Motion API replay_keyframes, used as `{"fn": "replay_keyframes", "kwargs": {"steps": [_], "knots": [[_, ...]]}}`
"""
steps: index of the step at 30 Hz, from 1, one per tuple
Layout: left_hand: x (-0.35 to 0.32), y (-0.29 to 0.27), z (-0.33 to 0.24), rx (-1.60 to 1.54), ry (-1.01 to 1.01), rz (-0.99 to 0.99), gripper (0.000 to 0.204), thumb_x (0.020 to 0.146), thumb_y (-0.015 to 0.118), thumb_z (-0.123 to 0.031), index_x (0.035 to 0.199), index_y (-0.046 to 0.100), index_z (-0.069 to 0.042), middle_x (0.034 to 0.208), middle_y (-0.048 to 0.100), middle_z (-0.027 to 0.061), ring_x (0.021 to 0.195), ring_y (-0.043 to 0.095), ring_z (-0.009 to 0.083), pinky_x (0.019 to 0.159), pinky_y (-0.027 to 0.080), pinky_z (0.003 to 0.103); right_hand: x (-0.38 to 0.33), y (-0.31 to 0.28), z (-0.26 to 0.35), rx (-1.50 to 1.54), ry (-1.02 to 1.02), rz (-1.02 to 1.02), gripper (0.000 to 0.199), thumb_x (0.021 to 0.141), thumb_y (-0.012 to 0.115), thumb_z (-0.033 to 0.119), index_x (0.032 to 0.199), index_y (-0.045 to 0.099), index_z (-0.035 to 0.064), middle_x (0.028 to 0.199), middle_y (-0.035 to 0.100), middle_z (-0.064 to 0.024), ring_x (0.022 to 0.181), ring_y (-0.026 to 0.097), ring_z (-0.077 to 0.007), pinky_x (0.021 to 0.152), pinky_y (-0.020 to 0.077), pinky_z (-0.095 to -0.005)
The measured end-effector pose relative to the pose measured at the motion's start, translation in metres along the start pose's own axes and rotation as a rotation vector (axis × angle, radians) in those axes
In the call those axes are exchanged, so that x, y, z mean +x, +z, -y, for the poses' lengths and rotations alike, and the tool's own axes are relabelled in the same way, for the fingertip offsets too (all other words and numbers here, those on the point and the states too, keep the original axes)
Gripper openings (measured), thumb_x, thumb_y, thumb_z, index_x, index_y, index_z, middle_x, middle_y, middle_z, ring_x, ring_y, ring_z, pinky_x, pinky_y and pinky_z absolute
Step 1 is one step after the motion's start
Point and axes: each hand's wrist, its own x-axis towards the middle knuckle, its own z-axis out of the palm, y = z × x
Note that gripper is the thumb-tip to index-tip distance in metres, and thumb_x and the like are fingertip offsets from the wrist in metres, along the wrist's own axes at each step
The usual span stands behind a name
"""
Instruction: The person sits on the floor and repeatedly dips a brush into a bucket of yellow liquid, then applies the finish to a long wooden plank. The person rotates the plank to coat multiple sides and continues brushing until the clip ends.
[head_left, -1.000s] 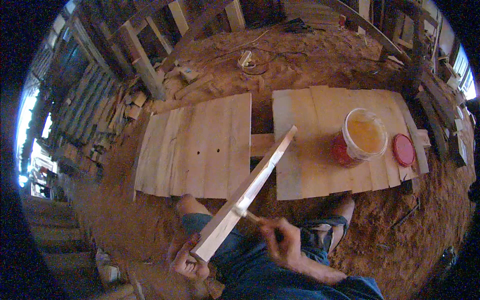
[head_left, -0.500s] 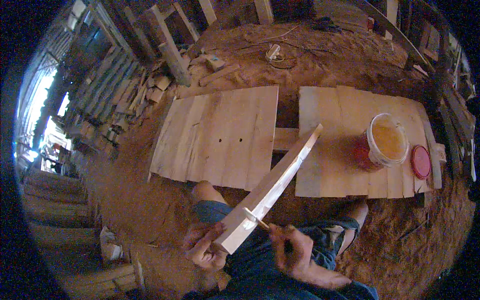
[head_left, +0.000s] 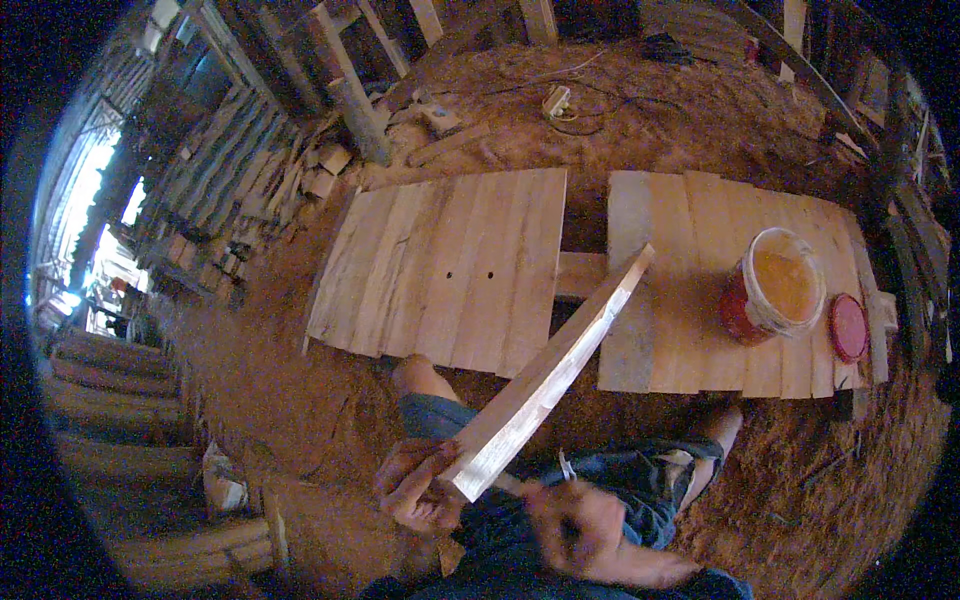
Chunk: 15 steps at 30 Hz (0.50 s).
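Observation:
My left hand (head_left: 418, 487) is closed around the near end of a long wooden board (head_left: 540, 385), which slants away to the far right. Glossy white paste, like glue, coats the board's narrow edge down to the near end. In my right hand (head_left: 580, 525), blurred by motion, is a thin pale stick (head_left: 513, 486) pinched close to that end. A small white tip sticks up above the right fingers; I cannot tell whether it belongs to the stick. The board's far tip lies over the right plank panel (head_left: 680, 350).
On the right panel stand a red bucket (head_left: 738, 308) with yellowish contents and a red lid (head_left: 849, 328). A second plank panel (head_left: 430, 250) with two dark holes lies to the left. Stacked timber (head_left: 125, 440) fills the lower left. A cable and pale block (head_left: 557, 101) lie on the dirt floor beyond.
The stick has slid down the edge to the board's near end, and white paste now covers that stretch. My right hand has moved slightly nearer to me. The view has shifted a little.

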Motion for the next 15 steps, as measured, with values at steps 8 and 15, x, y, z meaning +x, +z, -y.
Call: {"fn": "replay_keyframes", "kwargs": {"steps": [8, 15], "knots": [[-0.006, 0.004, -0.008, 0.039, -0.103, -0.014, 0.034, 0.079, 0.071, -0.026, 0.099, 0.072, 0.002, 0.086, 0.070, 0.0186, 0.073, 0.068, 0.0278, 0.062, 0.052, 0.032, 0.009, 0.004, -0.058, -0.083, 0.250, -0.291, 0.003, 0.088, 0.062, -0.002, 0.090, 0.063, -0.0010, 0.075, 0.066, -0.0151, 0.059, 0.063, -0.0229, 0.053, 0.0490, -0.0327], [-0.004, 0.012, 0.007, 0.016, 0.058, -0.112, 0.035, 0.079, 0.065, -0.023, 0.100, 0.071, 0.004, 0.084, 0.070, 0.0204, 0.072, 0.068, 0.0280, 0.058, 0.053, 0.035, -0.021, 0.005, 0.000, 0.202, 0.079, -0.016, 0.012, 0.081, 0.067, -0.006, 0.077, 0.059, 0.0023, 0.072, 0.067, -0.0116, 0.054, 0.062, -0.0219, 0.049, 0.0504, -0.0344]]}}
